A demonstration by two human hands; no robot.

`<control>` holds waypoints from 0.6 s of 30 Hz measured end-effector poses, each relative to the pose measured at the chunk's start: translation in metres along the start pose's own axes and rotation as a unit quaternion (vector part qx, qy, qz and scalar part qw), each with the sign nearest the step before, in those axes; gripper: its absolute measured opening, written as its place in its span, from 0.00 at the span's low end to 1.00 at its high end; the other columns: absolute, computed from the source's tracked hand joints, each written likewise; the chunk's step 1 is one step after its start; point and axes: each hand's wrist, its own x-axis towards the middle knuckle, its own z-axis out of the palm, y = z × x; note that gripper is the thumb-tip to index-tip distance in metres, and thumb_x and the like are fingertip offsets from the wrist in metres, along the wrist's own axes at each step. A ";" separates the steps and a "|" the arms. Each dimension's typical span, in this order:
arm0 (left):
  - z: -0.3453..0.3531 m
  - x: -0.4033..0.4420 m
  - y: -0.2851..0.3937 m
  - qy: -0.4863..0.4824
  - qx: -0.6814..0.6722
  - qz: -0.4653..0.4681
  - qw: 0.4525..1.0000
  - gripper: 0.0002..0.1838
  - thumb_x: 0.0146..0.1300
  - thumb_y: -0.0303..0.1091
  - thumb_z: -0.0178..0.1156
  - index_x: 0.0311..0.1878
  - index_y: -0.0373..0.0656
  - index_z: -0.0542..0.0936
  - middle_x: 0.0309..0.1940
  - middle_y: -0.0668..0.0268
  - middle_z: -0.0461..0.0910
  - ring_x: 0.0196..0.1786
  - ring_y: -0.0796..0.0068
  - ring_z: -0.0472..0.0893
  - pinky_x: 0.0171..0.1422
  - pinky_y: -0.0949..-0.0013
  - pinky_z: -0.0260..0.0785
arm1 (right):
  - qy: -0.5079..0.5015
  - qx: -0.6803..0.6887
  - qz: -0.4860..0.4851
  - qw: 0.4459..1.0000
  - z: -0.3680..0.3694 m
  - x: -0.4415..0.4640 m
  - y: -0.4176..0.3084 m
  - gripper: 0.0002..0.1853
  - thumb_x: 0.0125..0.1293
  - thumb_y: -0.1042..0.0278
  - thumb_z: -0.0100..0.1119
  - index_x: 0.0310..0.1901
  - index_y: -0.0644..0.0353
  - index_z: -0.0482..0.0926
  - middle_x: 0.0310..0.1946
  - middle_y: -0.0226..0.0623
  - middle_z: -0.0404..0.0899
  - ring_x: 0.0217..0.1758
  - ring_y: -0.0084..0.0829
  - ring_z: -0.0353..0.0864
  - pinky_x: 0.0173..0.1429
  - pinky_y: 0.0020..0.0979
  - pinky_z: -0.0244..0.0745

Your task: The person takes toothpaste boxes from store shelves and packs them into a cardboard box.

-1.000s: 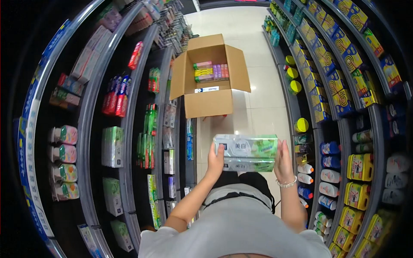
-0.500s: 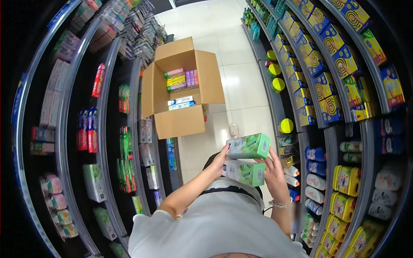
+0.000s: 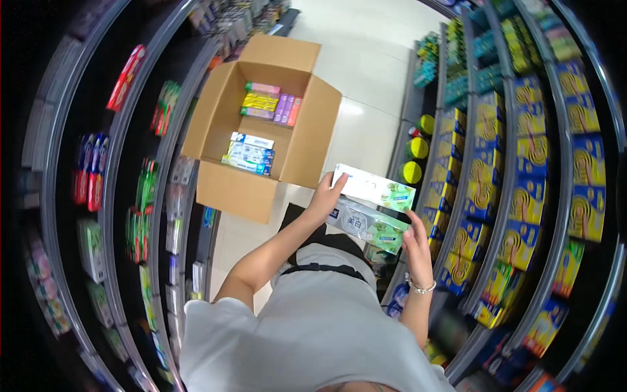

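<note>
Two green-and-white wrapped toothpaste packs are held in front of my waist, one above the other in view. My left hand (image 3: pixel 326 198) grips their left ends, with fingers closed around the upper toothpaste pack (image 3: pixel 377 187). The lower toothpaste pack (image 3: pixel 367 225) has a grey label and a green right end. At the right ends is my right hand (image 3: pixel 417 247), fingers bent against the packs. A bracelet is on my right wrist. The open cardboard carton (image 3: pixel 236 188) stands beyond my left hand, holding several toothpaste boxes (image 3: pixel 249 154) and other colourful boxes (image 3: pixel 261 103).
Shelves with toothbrushes and toothpaste (image 3: pixel 91 171) line the left side. On the right, shelves carry yellow-and-blue boxes (image 3: pixel 522 196) and yellow-lidded containers (image 3: pixel 416 149). A pale tiled floor (image 3: pixel 353 65) runs between them.
My view has turned, so the carton and shelves appear shifted. Both packs have tilted, and their broad printed faces show more. My hands still hold them.
</note>
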 end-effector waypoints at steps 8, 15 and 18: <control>-0.033 0.017 0.016 0.187 -0.025 0.038 0.981 0.22 0.62 0.42 0.52 0.50 0.32 0.67 0.42 0.59 0.73 0.46 0.73 0.71 0.51 0.72 0.62 | -0.262 -0.326 -0.093 0.904 0.022 0.119 -0.045 0.18 0.52 0.66 0.60 0.45 0.64 0.72 0.36 0.40 0.76 0.39 0.30 0.75 0.44 0.27 0.68; -0.033 0.042 -0.006 0.352 0.049 0.088 0.931 0.26 0.57 0.47 0.56 0.50 0.35 0.67 0.39 0.55 0.75 0.43 0.67 0.75 0.49 0.69 0.65 | -0.524 -0.476 -0.159 0.688 0.066 0.227 -0.080 0.23 0.52 0.56 0.59 0.46 0.63 0.72 0.37 0.47 0.76 0.38 0.41 0.76 0.44 0.33 0.69; -0.018 0.057 0.002 0.443 0.025 0.020 0.896 0.27 0.57 0.48 0.56 0.50 0.35 0.67 0.38 0.55 0.76 0.42 0.66 0.76 0.48 0.69 0.65 | -0.608 -0.477 -0.219 0.596 0.084 0.276 -0.076 0.25 0.52 0.54 0.57 0.47 0.63 0.71 0.37 0.48 0.76 0.40 0.44 0.75 0.45 0.36 0.69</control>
